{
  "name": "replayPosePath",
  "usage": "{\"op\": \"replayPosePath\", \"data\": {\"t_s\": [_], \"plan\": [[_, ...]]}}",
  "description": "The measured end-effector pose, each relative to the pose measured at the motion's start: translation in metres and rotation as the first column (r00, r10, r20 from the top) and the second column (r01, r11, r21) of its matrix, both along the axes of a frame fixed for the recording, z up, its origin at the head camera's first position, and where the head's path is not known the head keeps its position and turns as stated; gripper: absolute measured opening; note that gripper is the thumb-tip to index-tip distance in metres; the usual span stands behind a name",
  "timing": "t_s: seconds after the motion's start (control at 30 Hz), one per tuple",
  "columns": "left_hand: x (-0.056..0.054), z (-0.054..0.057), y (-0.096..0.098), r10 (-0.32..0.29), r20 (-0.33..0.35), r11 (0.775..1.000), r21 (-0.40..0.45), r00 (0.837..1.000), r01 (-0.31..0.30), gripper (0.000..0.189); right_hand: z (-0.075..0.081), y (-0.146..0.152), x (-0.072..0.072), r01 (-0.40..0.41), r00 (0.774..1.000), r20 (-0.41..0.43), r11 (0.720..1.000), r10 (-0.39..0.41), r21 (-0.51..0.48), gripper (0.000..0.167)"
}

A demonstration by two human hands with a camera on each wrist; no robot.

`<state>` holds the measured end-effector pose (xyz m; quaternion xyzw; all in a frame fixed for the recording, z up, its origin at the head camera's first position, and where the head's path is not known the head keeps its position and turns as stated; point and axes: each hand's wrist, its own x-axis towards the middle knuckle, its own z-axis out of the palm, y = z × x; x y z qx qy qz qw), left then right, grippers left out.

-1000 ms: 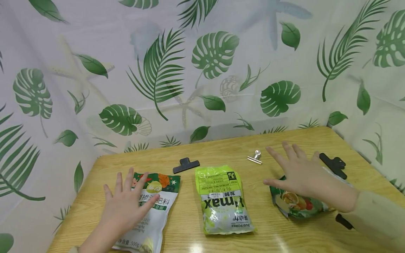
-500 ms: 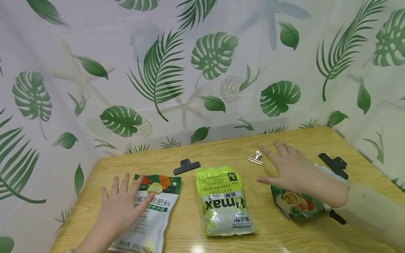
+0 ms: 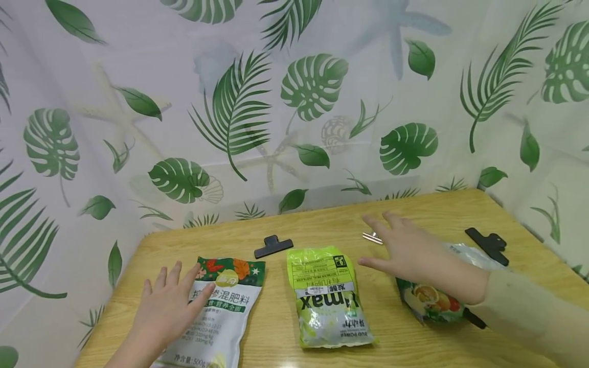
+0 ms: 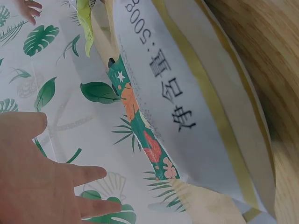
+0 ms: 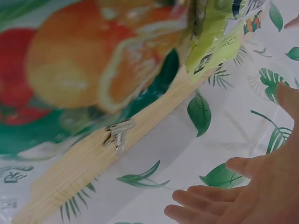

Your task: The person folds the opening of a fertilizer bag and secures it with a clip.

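My left hand (image 3: 167, 306) has its fingers spread above a white fertilizer bag (image 3: 223, 322) with a green floral top band. In the left wrist view a gap shows between that hand and the bag. My right hand (image 3: 409, 255) is held with straight fingers over a green bag printed with fruit (image 3: 425, 301), hiding much of it. Nothing is in its grasp. Between the hands lies a lime-green and silver fertilizer bag (image 3: 329, 301), its large print upside down. A silver bulldog clip (image 3: 371, 238) sits partly hidden behind the right fingertips.
A black clip (image 3: 272, 248) lies behind the bags, and another black clip (image 3: 490, 245) at the right. Part of a black object (image 3: 474, 318) pokes out under the right forearm. Leaf-printed cloth (image 3: 294, 102) hangs around the wooden table (image 3: 211, 237).
My right hand has drifted left, partly covering the silver clip. The left hand has shifted slightly left and down, showing more of the white bag. The bags stay in place.
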<state>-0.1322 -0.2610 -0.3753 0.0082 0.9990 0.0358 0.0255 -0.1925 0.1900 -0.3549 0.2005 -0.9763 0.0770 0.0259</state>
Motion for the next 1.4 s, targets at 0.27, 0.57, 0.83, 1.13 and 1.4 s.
{"op": "replayPosePath", "data": {"t_s": [0.27, 0.57, 0.83, 1.13, 1.4], "plan": [[-0.003, 0.004, -0.007, 0.007, 0.010, 1.000, -0.014, 1.000, -0.007, 0.079, 0.005, -0.020, 0.001, -0.035, 0.999, -0.028, 0.999, 0.034, -0.024, 0.095], [-0.007, 0.004, -0.018, 0.015, 0.051, 1.000, 0.018, 0.999, -0.016, 0.086, 0.007, -0.048, 0.003, -0.076, 0.997, -0.005, 0.995, 0.076, -0.064, 0.094], [-0.012, 0.006, -0.030, 0.032, 0.082, 0.997, 0.069, 0.996, -0.038, 0.091, 0.004, -0.070, 0.001, -0.112, 0.993, 0.019, 0.990, 0.114, -0.091, 0.090], [-0.013, 0.005, -0.040, 0.062, 0.110, 0.986, 0.144, 0.992, -0.078, 0.088, 0.003, -0.089, 0.000, -0.137, 0.988, 0.055, 0.979, 0.147, -0.151, 0.088], [-0.016, 0.001, -0.053, 0.078, 0.158, 0.969, 0.218, 0.984, -0.112, 0.088, 0.006, -0.108, 0.000, -0.142, 0.980, 0.105, 0.967, 0.167, -0.210, 0.087]]}}
